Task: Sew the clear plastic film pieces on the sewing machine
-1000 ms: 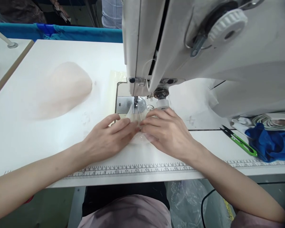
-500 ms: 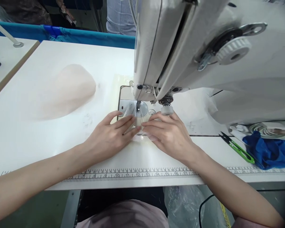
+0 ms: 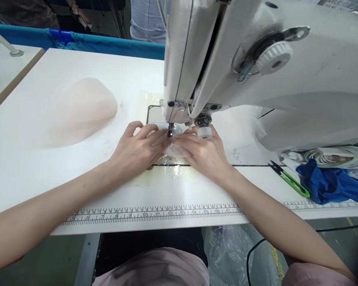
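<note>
A small piece of sheer white fabric [image 3: 176,151] lies at the presser foot [image 3: 170,130] of the sewing machine [image 3: 193,59]. My left hand [image 3: 140,147] is on the fabric's left side, its fingers bent and the fingertips close to the foot. From the right, my right hand [image 3: 203,150] holds the fabric's other side, thumb hidden beneath and fingers together. Part of that hand is behind the machine's white knob [image 3: 204,132]. The metal needle plate [image 3: 156,117] shows around the fingers.
Pale sheer pieces [image 3: 86,113] lie on the white table at left. Green thread snips [image 3: 292,180], a blue cloth [image 3: 331,184] and a coil of pale cord [image 3: 337,156] are at right. A printed ruler [image 3: 155,214] runs along the front edge. Other people stand beyond the blue cloth barrier [image 3: 116,47].
Both hands have moved slightly away from me, towards the presser foot. The sheer fabric now shows as a rounded edge between them. The whole view has shifted a little.
</note>
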